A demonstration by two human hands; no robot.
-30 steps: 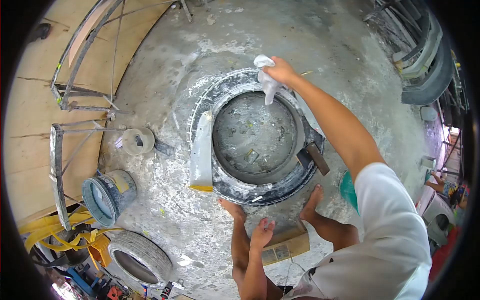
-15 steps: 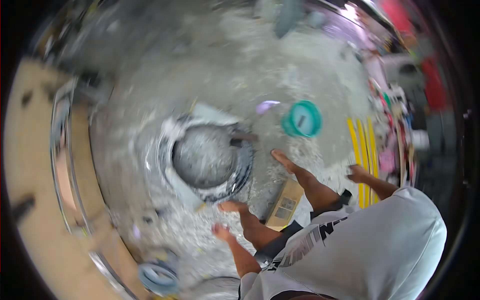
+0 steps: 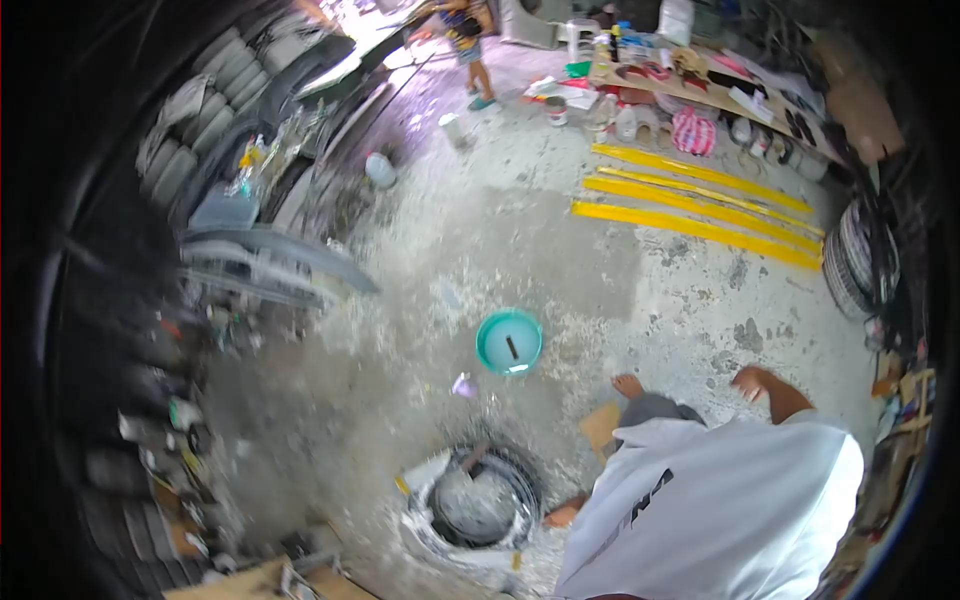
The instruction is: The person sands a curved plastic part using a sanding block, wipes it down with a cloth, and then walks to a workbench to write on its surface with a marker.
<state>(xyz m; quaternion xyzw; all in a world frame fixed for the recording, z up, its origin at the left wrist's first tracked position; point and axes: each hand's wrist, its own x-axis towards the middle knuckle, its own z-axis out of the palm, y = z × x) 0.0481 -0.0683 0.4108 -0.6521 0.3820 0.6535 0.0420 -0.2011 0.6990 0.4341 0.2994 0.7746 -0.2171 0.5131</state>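
Observation:
My right hand (image 3: 757, 382) hangs over the floor right of my white shirt, its fingers loosely apart, with nothing visible in it. My left hand is out of sight. Left of my foot, a tire (image 3: 532, 480) lies flat, with a pale piece with a yellow end (image 3: 430, 470) and a dark block (image 3: 474, 459) resting on it. Another pale piece (image 3: 478, 558) lies along its lower side. Beyond it stands a teal tub (image 3: 481, 342) of water with a dark bar inside. A small purple-white item (image 3: 463, 386) is on the floor beside the tub.
Long yellow strips (image 3: 700, 232) lie on the floor at upper right, below a cluttered low table (image 3: 720, 98). Another tire (image 3: 848, 262) stands at far right. A person (image 3: 466, 40) is at the top. Cardboard (image 3: 600, 428) is near my feet, and curved grey panels (image 3: 280, 262) are at left.
The view has swung right, so the tire now appears lower and smaller. My right hand has left the tire and no longer shows the white cloth. My left hand has gone out of view.

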